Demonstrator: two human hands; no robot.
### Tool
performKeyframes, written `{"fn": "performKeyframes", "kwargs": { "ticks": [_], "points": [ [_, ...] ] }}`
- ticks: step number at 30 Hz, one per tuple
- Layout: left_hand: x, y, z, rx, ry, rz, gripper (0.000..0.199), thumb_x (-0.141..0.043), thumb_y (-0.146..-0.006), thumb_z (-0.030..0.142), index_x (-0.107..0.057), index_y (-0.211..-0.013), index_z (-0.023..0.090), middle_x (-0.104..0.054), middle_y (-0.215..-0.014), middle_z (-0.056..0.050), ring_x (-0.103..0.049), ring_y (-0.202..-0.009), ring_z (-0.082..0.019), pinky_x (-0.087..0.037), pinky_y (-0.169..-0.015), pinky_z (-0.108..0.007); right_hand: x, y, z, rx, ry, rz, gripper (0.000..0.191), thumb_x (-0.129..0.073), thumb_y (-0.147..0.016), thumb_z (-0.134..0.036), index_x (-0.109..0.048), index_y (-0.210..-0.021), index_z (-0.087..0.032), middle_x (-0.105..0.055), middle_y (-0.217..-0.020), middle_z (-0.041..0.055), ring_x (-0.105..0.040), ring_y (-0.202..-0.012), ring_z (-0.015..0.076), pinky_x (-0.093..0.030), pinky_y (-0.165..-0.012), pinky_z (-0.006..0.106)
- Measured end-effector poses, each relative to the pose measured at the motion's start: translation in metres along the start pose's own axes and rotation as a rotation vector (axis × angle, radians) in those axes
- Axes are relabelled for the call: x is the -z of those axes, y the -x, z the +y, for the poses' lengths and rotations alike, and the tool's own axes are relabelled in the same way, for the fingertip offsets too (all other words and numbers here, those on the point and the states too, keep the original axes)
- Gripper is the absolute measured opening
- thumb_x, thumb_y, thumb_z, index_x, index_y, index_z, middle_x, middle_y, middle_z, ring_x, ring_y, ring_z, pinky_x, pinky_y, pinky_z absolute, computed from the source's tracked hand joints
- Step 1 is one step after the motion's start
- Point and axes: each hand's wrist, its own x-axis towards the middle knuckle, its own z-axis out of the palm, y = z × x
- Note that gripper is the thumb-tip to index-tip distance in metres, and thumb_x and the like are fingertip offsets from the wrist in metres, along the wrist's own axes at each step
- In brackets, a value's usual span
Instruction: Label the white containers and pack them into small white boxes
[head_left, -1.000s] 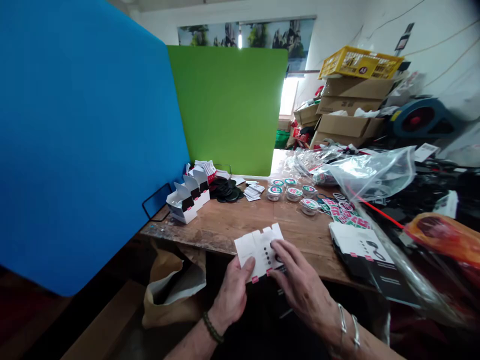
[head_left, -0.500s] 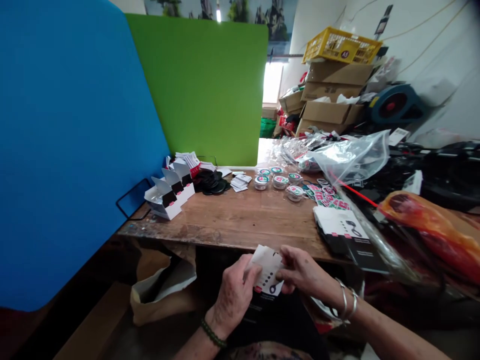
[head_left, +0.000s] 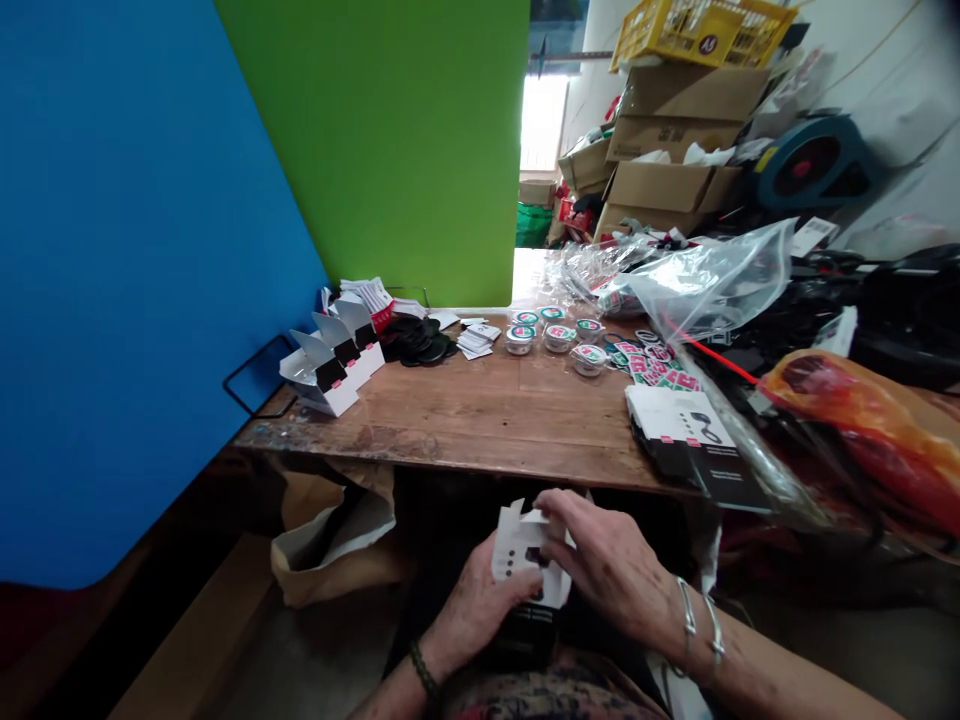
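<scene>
A small white-and-black printed box [head_left: 517, 541] is held over my lap, below the table's front edge. My left hand [head_left: 484, 600] grips its lower left side, with the thumb across the printed face. My right hand [head_left: 592, 550] has its fingers at the upper right edge, by the raised flaps. Flat printed boxes [head_left: 675, 415] lie stacked at the table's right front. Three open white boxes [head_left: 341, 395] stand in a row at the left, near black round pieces [head_left: 420, 342] and small white cards [head_left: 478, 340].
Clear round containers [head_left: 559, 338] and loose stickers [head_left: 652, 362] sit on the wooden table [head_left: 480, 410]. Blue [head_left: 135, 250] and green [head_left: 405, 150] panels rise at left and back. Plastic bags [head_left: 712, 280] cover the right side. A paper bag [head_left: 337, 570] is below the table.
The flat-looking box between my hands now shows opened sides and raised flaps. My right hand has moved over its upper edge. The view has tilted downward.
</scene>
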Motion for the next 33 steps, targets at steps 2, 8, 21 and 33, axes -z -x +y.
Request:
{"fn": "performKeyframes", "kwargs": {
  "ticks": [2,8,21,33],
  "points": [
    [0.003,0.006,-0.005,0.042,0.086,0.064,0.045,-0.067,-0.084,0.045,-0.06,-0.119,0.016,-0.068,-0.101,-0.006,-0.062,-0.087,-0.019,-0.049,-0.076,-0.029,-0.003,0.003,0.004,0.057,0.127,0.038,0.025,-0.057,-0.092,-0.02,-0.058,-0.117,-0.025,-0.059,-0.123,0.0086,-0.059,-0.101,0.024,-0.051,-0.088,0.041],
    [-0.003,0.013,-0.002,0.049,0.166,0.262,0.032,-0.056,-0.089,0.047,-0.061,-0.094,0.016,-0.057,-0.08,0.0,-0.05,-0.069,-0.012,-0.042,-0.059,-0.022,-0.012,0.001,0.004,0.128,0.064,-0.04,0.018,-0.076,-0.081,-0.033,-0.068,-0.093,-0.022,-0.046,-0.139,0.0098,-0.042,-0.126,0.0312,-0.044,-0.105,0.05],
    [0.003,0.023,-0.009,-0.002,-0.131,0.559,0.024,-0.066,-0.08,0.04,-0.056,-0.091,0.022,-0.056,-0.091,-0.001,-0.057,-0.078,-0.017,-0.046,-0.066,-0.026,-0.039,-0.002,0.027,-0.47,-1.09,-0.23,0.045,-0.061,-0.091,-0.046,-0.054,-0.128,-0.022,-0.06,-0.116,0.008,-0.065,-0.091,0.0176,-0.058,-0.079,0.035],
    [0.039,0.028,0.011,-0.002,-0.467,0.177,0.028,-0.063,-0.084,0.046,-0.068,-0.084,0.019,-0.053,-0.089,-0.002,-0.052,-0.086,-0.019,-0.042,-0.079,-0.03,-0.03,-0.037,0.02,0.01,-0.402,-0.5,0.037,-0.053,-0.091,-0.04,-0.053,-0.063,-0.015,-0.053,-0.068,-0.0013,-0.049,-0.065,0.0098,-0.038,-0.058,0.02]
  ]
}}
